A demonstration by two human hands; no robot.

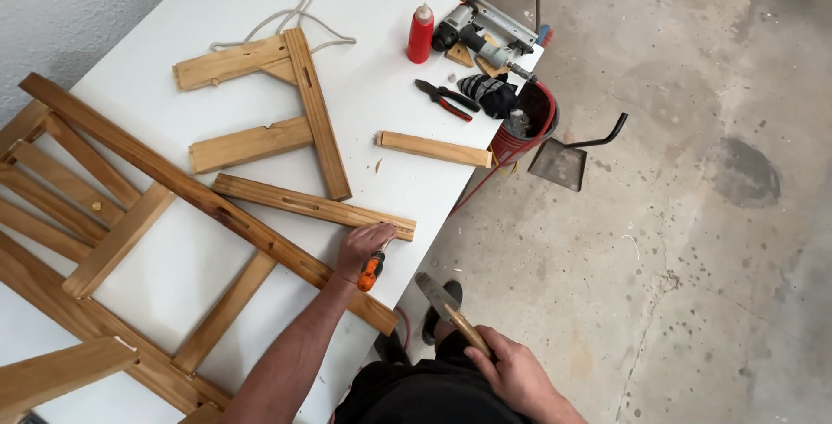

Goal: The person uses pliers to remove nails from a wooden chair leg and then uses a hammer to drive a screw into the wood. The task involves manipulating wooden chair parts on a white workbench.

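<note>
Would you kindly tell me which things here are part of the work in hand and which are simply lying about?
In hand:
left hand with orange-handled chisel
mortised wooden rail
right hand with hammer

Lying about:
red glue bottle
nail gun
pliers
dustpan

In our left hand (362, 246) we hold a tool with an orange and black handle (371, 271); under it lies a honey-brown slat (312, 206) on the white table (381, 51). Our right hand (517, 375) grips a hammer (451, 311) with a tan wooden handle and grey steel head. Well beyond stands a red bottle (420, 34).
</note>
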